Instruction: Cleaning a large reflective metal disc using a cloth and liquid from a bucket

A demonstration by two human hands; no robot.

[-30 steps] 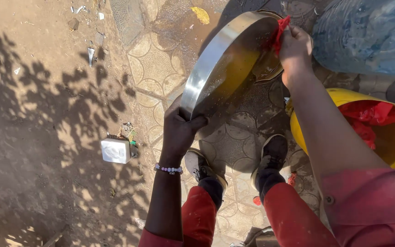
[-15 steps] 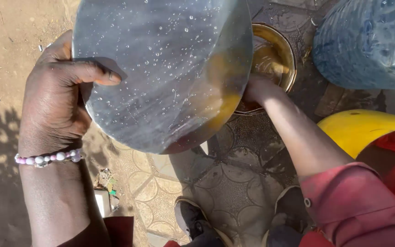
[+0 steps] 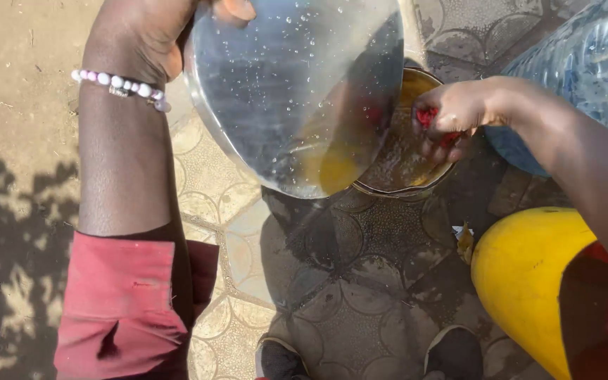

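1. Bare ground [image 3: 8,176]: sandy earth along the left edge, crossed by leaf shadows.
2. Sleeve [image 3: 124,302]: red cloth, pushed up above the left forearm, lower left.
3. Bracelet [image 3: 117,83]: a string of pale beads round the left wrist.
4. Left hand [image 3: 146,32]: at the top edge, partly cut off by the frame. Fingers closed over the rim of the metal plate, thumb tip [image 3: 237,10] lying on its shiny face. The hand holds the plate up, tilted.
5. Metal plate [image 3: 283,84]: round, mirror-bright, speckled with water drops, with a yellow reflection near its lower edge. It is lifted clear of the ground and covers the left part of the bowl behind it.
6. Paving [image 3: 360,281]: patterned tiles with circular motifs, wet and dark under the plate.
7. Shoes [image 3: 452,352]: two dark toes at the bottom edge.
8. Bowl [image 3: 406,158]: round metal vessel on the paving, holding brownish water.
9. Right hand [image 3: 452,116]: over the bowl's right side, fingers curled tight round a red cloth [image 3: 427,116], which shows between them.
10. Yellow basin [image 3: 522,274]: lower right, near the bowl but apart from it.
11. Water bottle [image 3: 585,70]: big clear-blue plastic, upper right, behind the right forearm.
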